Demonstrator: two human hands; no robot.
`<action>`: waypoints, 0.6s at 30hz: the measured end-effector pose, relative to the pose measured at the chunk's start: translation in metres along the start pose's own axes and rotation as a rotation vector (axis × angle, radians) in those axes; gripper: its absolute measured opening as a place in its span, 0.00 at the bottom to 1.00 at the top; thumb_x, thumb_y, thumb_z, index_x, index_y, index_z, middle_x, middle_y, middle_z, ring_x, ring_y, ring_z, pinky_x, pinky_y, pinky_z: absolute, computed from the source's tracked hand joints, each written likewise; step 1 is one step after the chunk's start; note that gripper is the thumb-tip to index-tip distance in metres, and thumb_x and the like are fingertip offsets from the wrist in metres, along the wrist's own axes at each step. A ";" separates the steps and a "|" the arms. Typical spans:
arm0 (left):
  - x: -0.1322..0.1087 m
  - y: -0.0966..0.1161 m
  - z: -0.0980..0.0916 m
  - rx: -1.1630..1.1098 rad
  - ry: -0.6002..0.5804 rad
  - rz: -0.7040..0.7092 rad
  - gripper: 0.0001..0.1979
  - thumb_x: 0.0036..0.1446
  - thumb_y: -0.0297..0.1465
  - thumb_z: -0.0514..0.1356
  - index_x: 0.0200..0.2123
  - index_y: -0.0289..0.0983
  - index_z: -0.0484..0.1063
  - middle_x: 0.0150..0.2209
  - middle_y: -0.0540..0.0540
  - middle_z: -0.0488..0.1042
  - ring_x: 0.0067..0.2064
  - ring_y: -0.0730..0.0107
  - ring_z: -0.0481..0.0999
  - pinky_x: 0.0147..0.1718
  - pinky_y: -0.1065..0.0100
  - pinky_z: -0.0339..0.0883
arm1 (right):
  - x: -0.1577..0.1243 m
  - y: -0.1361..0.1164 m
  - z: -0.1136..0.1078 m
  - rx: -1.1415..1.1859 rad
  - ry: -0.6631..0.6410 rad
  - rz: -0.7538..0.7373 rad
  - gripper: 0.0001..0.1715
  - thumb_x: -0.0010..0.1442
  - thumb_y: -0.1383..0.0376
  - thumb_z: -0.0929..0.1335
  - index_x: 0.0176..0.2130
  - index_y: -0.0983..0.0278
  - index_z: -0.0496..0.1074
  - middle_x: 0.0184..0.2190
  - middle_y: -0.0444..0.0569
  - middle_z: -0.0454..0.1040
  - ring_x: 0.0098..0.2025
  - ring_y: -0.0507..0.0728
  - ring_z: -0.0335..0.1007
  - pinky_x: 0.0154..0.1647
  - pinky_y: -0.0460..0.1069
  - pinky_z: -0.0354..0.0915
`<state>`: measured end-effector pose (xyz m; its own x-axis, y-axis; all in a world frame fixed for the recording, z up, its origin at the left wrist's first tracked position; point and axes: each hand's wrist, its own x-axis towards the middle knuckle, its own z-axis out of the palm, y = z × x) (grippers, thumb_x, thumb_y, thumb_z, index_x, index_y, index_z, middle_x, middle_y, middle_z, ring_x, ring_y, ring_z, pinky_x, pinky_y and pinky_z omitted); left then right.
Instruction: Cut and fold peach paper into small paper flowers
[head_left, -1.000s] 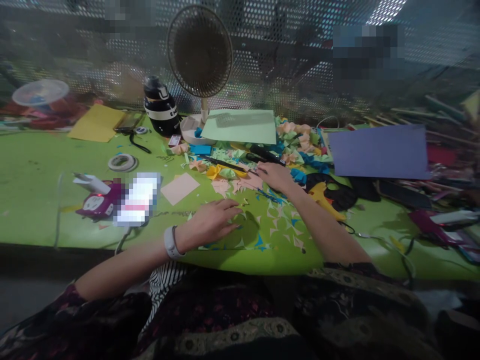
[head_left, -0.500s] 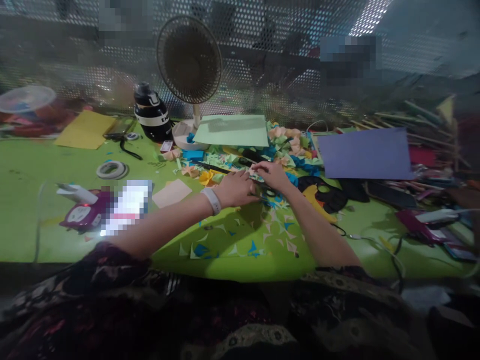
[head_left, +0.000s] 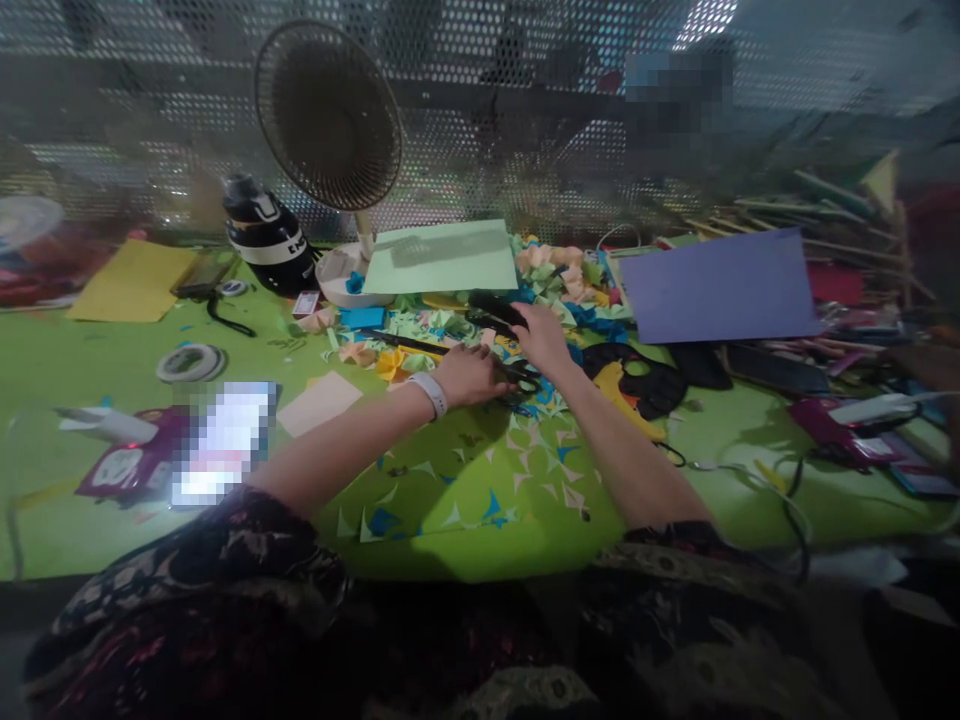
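Observation:
My left hand [head_left: 471, 372], with a white band at the wrist, lies flat, fingers apart, on a heap of coloured paper scraps [head_left: 442, 330], its fingertips beside black scissors [head_left: 521, 380]. My right hand [head_left: 541, 338] reaches further back, and its fingers curl round the near end of a black tool [head_left: 491, 305] lying among folded paper flowers [head_left: 559, 270]. Small cut paper triangles [head_left: 525, 465] are scattered on the green table [head_left: 90, 350] in front of both hands.
A desk fan [head_left: 328, 115] and a black bottle [head_left: 266, 238] stand at the back. Light green sheet [head_left: 442, 258], purple sheet [head_left: 716, 285], yellow sheet [head_left: 127, 282], tape roll [head_left: 189, 362], a peach square [head_left: 321, 403] and a magenta device [head_left: 124, 465] lie around. Cables and tools crowd the right side.
My left hand has slid forward and right from the near table to the scrap heap. My right hand has moved back onto the black tool. The view has shifted right.

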<state>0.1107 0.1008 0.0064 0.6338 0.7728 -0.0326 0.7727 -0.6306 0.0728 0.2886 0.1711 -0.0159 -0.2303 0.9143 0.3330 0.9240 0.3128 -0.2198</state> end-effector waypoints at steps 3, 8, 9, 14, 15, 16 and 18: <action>0.000 0.001 -0.002 -0.002 -0.011 0.000 0.26 0.67 0.48 0.50 0.52 0.35 0.73 0.55 0.35 0.72 0.58 0.52 0.70 0.54 0.56 0.62 | 0.001 0.002 -0.003 0.037 0.085 0.008 0.25 0.64 0.67 0.62 0.59 0.68 0.69 0.53 0.61 0.73 0.56 0.68 0.65 0.59 0.61 0.60; 0.000 0.001 -0.006 -0.016 -0.025 -0.003 0.25 0.67 0.47 0.51 0.56 0.37 0.71 0.57 0.36 0.72 0.60 0.51 0.70 0.57 0.53 0.61 | -0.001 -0.003 -0.002 0.122 0.055 -0.022 0.24 0.62 0.67 0.63 0.56 0.68 0.70 0.52 0.60 0.75 0.55 0.67 0.67 0.60 0.61 0.60; -0.001 0.001 -0.006 -0.017 -0.022 -0.008 0.26 0.66 0.48 0.51 0.58 0.37 0.70 0.57 0.35 0.71 0.59 0.50 0.70 0.57 0.51 0.60 | -0.002 -0.004 -0.001 0.129 0.046 -0.018 0.25 0.62 0.67 0.63 0.57 0.68 0.70 0.53 0.61 0.74 0.55 0.67 0.67 0.59 0.61 0.60; -0.018 -0.002 -0.008 0.014 0.011 0.060 0.29 0.66 0.52 0.47 0.55 0.37 0.70 0.63 0.34 0.66 0.63 0.50 0.66 0.61 0.48 0.55 | -0.010 -0.006 0.000 0.106 -0.049 -0.004 0.26 0.60 0.65 0.65 0.58 0.67 0.69 0.53 0.60 0.74 0.55 0.67 0.67 0.57 0.60 0.62; -0.024 -0.004 -0.010 0.023 0.026 0.069 0.29 0.66 0.52 0.46 0.55 0.37 0.70 0.64 0.35 0.65 0.64 0.51 0.64 0.62 0.49 0.54 | -0.012 -0.006 -0.001 0.092 -0.061 -0.002 0.26 0.60 0.66 0.65 0.58 0.67 0.69 0.53 0.60 0.73 0.56 0.68 0.66 0.57 0.60 0.62; -0.030 -0.006 -0.013 0.028 0.044 0.065 0.30 0.66 0.53 0.47 0.56 0.37 0.69 0.65 0.35 0.64 0.65 0.52 0.64 0.63 0.49 0.53 | -0.013 -0.008 -0.003 0.080 -0.061 -0.002 0.26 0.60 0.65 0.65 0.58 0.67 0.69 0.53 0.61 0.73 0.56 0.68 0.66 0.57 0.61 0.62; -0.045 -0.011 -0.020 0.022 0.086 0.011 0.30 0.66 0.52 0.48 0.59 0.36 0.66 0.64 0.34 0.65 0.64 0.52 0.65 0.63 0.50 0.54 | -0.014 -0.013 -0.010 0.061 -0.011 -0.005 0.26 0.60 0.65 0.65 0.57 0.68 0.69 0.54 0.63 0.71 0.57 0.69 0.64 0.58 0.61 0.61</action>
<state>0.0732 0.0747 0.0273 0.6378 0.7683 0.0543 0.7667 -0.6400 0.0506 0.2832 0.1516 -0.0092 -0.2385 0.9153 0.3247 0.9026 0.3323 -0.2737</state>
